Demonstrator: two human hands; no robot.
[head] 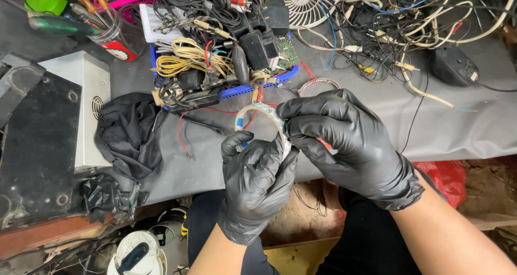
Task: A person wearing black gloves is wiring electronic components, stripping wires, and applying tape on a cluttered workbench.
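Gripping a ring-shaped light strip [262,115] between both gloved hands, left hand [257,183] below, right hand [344,140] beside

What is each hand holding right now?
Left hand: closed on the thin whitish ring-shaped strip with wires.
Right hand: pinching the same strip.

A clear plastic jar [116,38] with a red-and-white label [121,51] stands at the upper left of the grey bench [458,124], screwdrivers and other tools poking from its mouth. Just beside it, further along the bench, a shallow blue tray [253,87] holds coiled wires, black adapters and a green circuit board. A crumpled red plastic bag [449,180] lies below the bench's near edge at right. No screens or signs are visible.
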